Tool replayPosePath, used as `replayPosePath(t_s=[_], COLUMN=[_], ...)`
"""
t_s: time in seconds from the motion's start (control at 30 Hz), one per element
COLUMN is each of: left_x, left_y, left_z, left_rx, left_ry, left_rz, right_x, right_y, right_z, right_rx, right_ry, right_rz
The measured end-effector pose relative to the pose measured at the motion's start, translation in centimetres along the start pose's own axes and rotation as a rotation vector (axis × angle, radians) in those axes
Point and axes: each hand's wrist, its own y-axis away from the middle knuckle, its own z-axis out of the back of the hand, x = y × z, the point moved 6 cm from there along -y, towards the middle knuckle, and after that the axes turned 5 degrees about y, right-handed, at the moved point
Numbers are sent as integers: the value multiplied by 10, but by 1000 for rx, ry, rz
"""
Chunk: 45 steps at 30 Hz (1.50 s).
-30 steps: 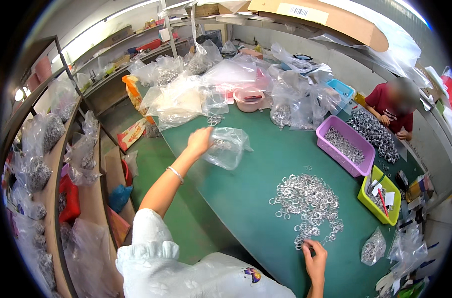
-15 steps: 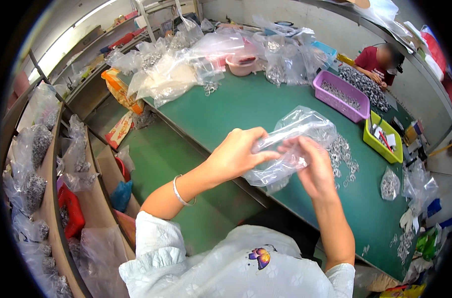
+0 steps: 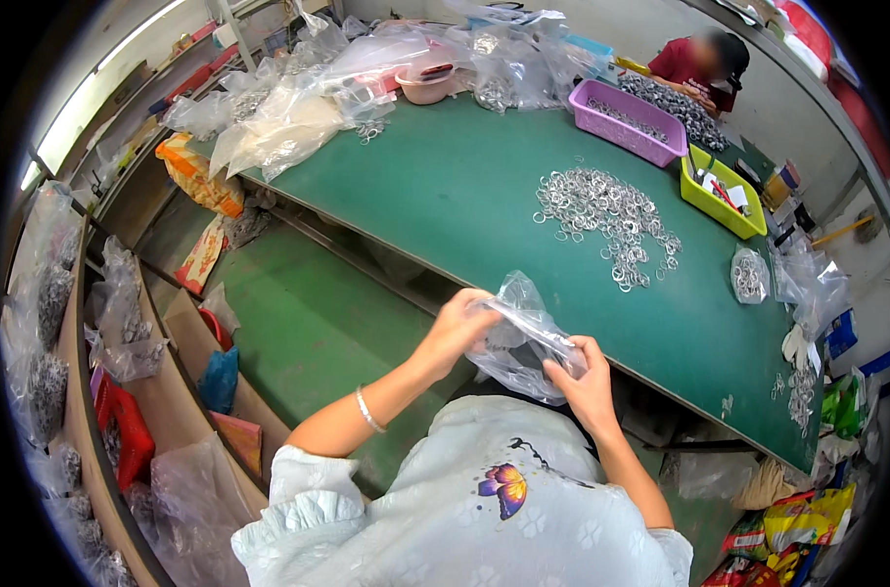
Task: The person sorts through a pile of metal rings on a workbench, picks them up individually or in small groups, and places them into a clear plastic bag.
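Both my hands hold a clear plastic bag point(image 3: 519, 333) in front of my chest, just off the near edge of the green table point(image 3: 445, 186). My left hand point(image 3: 456, 328) pinches the bag's upper left rim. My right hand point(image 3: 584, 383) grips its right rim, and the mouth is stretched between them. The bag looks empty. A heap of small silver metal rings point(image 3: 606, 217) lies on the table beyond my hands.
A purple tray point(image 3: 629, 122) and a yellow-green tray point(image 3: 723, 191) stand at the table's far side, near another person point(image 3: 701, 61). Clear bags point(image 3: 298, 98) pile at the far left. A small bag of rings point(image 3: 750, 274) lies right. Shelves with bagged parts point(image 3: 53, 323) line the left.
My left hand picked the bag up off the table and brought it toward my chest. My right hand left the ring heap and took hold of the bag too.
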Motion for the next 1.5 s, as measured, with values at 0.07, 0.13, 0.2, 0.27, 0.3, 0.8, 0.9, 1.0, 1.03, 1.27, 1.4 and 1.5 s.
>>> replayPosePath(t_s=[0.07, 0.13, 0.2, 0.27, 0.3, 0.8, 0.9, 1.0, 1.03, 1.27, 1.4, 1.5], left_x=[9, 29, 39, 44, 49, 34, 27, -2, -8, 2, 23, 29], left_y=[-14, -29, -34, -33, -35, -18, -14, -11, -13, -43, -35, -19], left_z=[-25, -18, -22, -36, -41, -35, -10, -3, -2, -9, -20, -37], left_rx=[197, 350, 463, 566, 609, 929, 915, 850, 838, 210, -26, -8], left_ry=[-279, -531, -603, -677, -700, -1388, -1214, -1102, -1047, -848, -780, -724], left_rz=[-96, 37, 227, -78, 37, 126, 76, 67, 71, -301, -461, -439], right_x=[-21, -36, -62, -81, -98, 57, 60, 20, 11, -14, -6, -14], right_y=[-6, -7, 10, 41, 46, 58, 41, 31, 31, 18, 16, 16], right_z=[1, 1, 0, -5, -5, -42, -79, -111, -117, -111, -72, -51], right_rx=[26, 117, 204, 86, 142, 191, 437, 568, 603, 1127, 970, 1057], right_ry=[-62, -279, -529, -586, -638, 357, 425, 827, 919, 1215, 1154, 1182], right_rz=[-172, -461, -599, -892, -912, 1246, 1186, 806, 666, 371, 202, 23])
